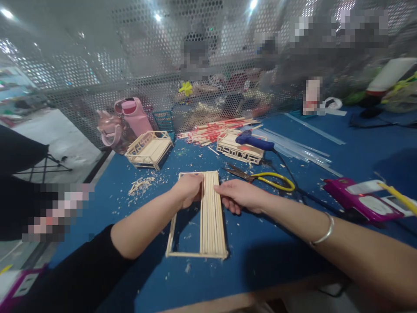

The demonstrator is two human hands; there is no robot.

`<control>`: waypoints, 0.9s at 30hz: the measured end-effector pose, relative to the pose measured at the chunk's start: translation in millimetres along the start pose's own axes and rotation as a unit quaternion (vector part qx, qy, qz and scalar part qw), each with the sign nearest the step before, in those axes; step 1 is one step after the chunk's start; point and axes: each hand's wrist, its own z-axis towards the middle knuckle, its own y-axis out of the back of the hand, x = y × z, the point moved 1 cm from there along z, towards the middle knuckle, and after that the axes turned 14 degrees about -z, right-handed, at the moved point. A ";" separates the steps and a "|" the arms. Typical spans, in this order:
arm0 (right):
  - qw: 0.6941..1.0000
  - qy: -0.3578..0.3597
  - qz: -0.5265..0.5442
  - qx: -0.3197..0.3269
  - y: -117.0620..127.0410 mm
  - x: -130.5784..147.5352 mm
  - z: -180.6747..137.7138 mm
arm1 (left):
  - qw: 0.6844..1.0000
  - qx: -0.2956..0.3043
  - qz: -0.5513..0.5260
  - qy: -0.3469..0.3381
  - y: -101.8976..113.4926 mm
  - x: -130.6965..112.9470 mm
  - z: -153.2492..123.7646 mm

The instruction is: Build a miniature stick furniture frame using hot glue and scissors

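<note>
A rectangular frame of thin wooden sticks (211, 221) stands or lies on the blue table in front of me. Its right part is filled with sticks laid side by side; the left part is an open gap. My left hand (189, 189) grips the sticks near the top of the frame, fingers closed and partly hidden. On the right edge, my right hand (240, 196) pinches the frame with the thumb on top and the other fingers curled. Just beyond lie yellow-handled scissors (272, 180), blades pointing left.
Two small stick-built models (149, 150) stand farther back, a blue glue gun (254, 140) resting on the right one. Behind are red-marked sticks (211, 131), clear glue sticks (296, 150) and a pink bottle (136, 118). Stick scraps (141, 186) lie left, a purple power strip (361, 200) right.
</note>
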 end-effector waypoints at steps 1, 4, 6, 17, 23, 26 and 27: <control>1.000 -0.007 0.000 -0.005 4.0 -1.1 -7.3 | 1.000 0.004 0.005 0.000 2.2 -1.1 -3.5; 0.999 -0.001 -0.020 -0.049 14.4 -12.9 -42.2 | 0.999 0.012 0.015 -0.035 19.3 -1.8 -23.3; 0.993 0.029 -0.073 -0.088 15.1 -29.5 -70.7 | 0.993 -0.010 0.050 -0.111 38.5 1.6 -44.1; 0.859 0.006 -0.087 -0.505 27.3 -106.9 -111.4 | 0.921 -0.077 0.321 -0.205 82.7 61.8 -95.8; 0.852 0.106 -0.058 -0.509 24.3 -86.9 -116.2 | 0.925 0.001 0.332 -0.186 93.7 41.9 -78.1; 0.866 0.152 -0.079 -0.470 17.8 -85.6 -108.3 | 0.919 0.043 0.360 -0.155 106.8 23.5 -61.5; 0.867 0.162 -0.112 -0.459 17.3 -85.5 -102.8 | 0.916 0.048 0.370 -0.149 111.3 17.2 -55.9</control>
